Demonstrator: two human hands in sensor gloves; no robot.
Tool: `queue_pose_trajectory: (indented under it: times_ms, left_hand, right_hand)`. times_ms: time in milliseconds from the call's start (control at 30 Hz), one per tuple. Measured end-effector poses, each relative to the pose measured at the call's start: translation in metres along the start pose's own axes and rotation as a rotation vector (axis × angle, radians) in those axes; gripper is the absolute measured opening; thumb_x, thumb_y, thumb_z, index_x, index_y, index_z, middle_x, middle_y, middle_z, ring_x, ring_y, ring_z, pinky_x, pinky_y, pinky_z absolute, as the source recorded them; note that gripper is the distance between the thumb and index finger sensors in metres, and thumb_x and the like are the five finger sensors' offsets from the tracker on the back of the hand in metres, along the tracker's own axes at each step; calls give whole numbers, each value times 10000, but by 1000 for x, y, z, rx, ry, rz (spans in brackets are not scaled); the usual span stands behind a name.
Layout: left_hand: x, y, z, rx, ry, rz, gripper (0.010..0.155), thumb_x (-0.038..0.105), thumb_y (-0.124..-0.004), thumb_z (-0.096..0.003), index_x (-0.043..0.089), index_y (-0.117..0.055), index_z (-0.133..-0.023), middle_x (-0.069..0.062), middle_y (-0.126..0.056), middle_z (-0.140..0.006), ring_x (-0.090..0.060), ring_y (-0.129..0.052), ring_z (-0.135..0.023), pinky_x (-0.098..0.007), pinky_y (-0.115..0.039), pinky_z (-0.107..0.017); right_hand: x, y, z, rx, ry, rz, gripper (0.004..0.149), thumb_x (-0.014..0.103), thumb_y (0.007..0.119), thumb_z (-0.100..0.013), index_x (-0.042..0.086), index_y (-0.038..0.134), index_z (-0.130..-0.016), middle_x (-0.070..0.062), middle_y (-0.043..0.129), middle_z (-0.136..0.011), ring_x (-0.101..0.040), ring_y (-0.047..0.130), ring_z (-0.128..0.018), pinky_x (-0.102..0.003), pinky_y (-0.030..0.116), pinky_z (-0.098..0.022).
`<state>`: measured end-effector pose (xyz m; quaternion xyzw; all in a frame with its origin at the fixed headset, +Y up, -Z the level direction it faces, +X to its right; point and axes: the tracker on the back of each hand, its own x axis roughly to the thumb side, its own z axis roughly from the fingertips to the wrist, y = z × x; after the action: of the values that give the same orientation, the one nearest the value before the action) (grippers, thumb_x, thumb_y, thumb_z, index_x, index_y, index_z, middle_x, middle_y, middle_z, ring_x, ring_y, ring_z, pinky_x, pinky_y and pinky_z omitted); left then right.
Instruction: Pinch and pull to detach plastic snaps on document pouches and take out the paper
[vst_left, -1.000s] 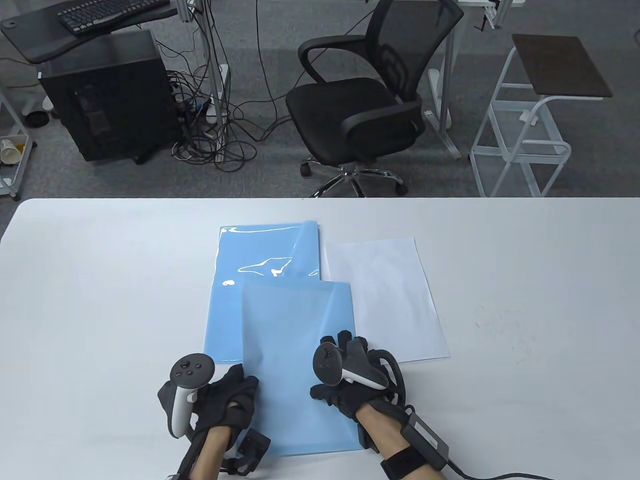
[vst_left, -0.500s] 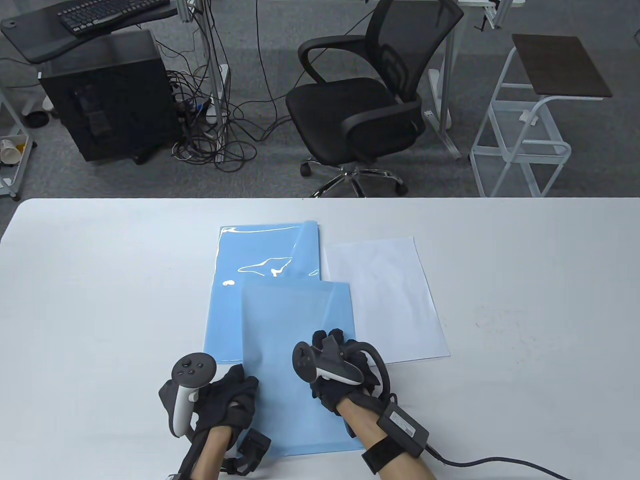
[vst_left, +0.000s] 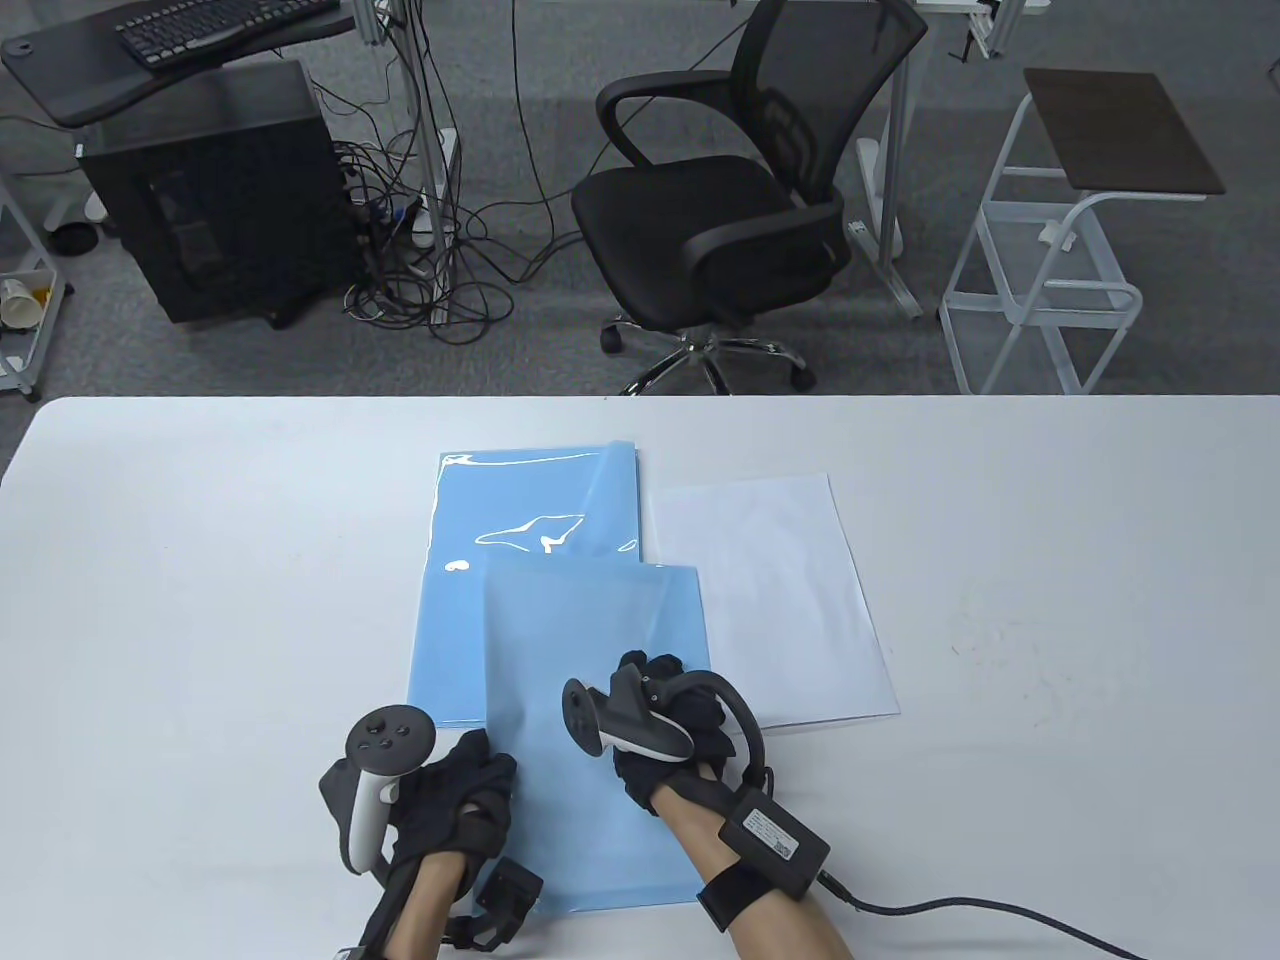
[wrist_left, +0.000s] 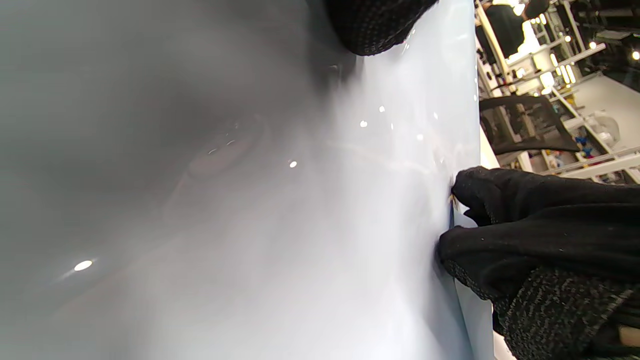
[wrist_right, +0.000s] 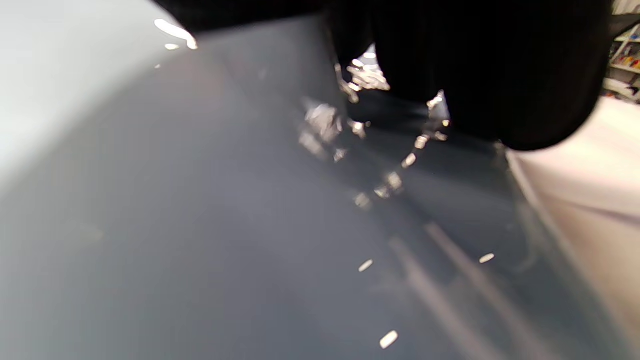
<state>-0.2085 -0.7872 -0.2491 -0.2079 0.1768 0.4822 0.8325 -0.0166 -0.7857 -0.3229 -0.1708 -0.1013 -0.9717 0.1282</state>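
A blue document pouch (vst_left: 590, 650) lies nearest me, overlapping a stack of blue pouches (vst_left: 530, 500) behind it. To their right a white sheet of paper (vst_left: 770, 590) lies flat. My left hand (vst_left: 490, 765) pinches the near pouch's left edge, and the left wrist view shows thumb and finger closed on that edge (wrist_left: 457, 210). My right hand (vst_left: 665, 690) is rolled leftward over the pouch's right part with its fingers curled down. In the blurred right wrist view the plastic (wrist_right: 250, 225) crinkles under the dark fingers (wrist_right: 475, 75). No snap is plainly visible.
The white table (vst_left: 200, 600) stretches wide on both sides of the pouches. A cable (vst_left: 950, 905) trails right from the pack on my right wrist. Beyond the far edge are a black office chair (vst_left: 730, 220), a computer tower and a white cart.
My right hand has slid left onto the near pouch and rolled so its tracker faces left. The left hand, the pouches and the paper have not moved.
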Motion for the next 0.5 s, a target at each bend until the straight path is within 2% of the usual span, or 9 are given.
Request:
queue_pose_trajectory:
  times_ms: [433,467,500]
  left_hand:
    - [4,-3,2,32,-12,-62,480,256,-682,-572,129,-624,-1032,-43,-917,-889,-202,-1084,-607,-320,-966,-429]
    - [4,-2,2,34,-11,-70,481,255,-684,-570,126,-630,-1030,-41,-923,-884,-200,-1088,-599,-318,-968,-424]
    - [3,-2,3,29,-12,-68,481,258,-681,-572,132,-626,-1032,-38,-919,-889,-199,-1085,-606,-316,-968,-428]
  right_hand:
    - [4,0,-3,-25,4,39,621,201,821,-535,35,575,-1080,-284,815,-994,-540,1004,-600,-577,953,-367]
    - [1,1,-2,-80,38,92,597,177,811,-530,74,589,-1075,-211,855,-969,-455,1041,-582,-529,977,-363]
    - [-4,1,-6,-85,28,104,583,167,803,-540,79,593,-1077,-205,855,-954,-421,1036,-570,-505,984,-354]
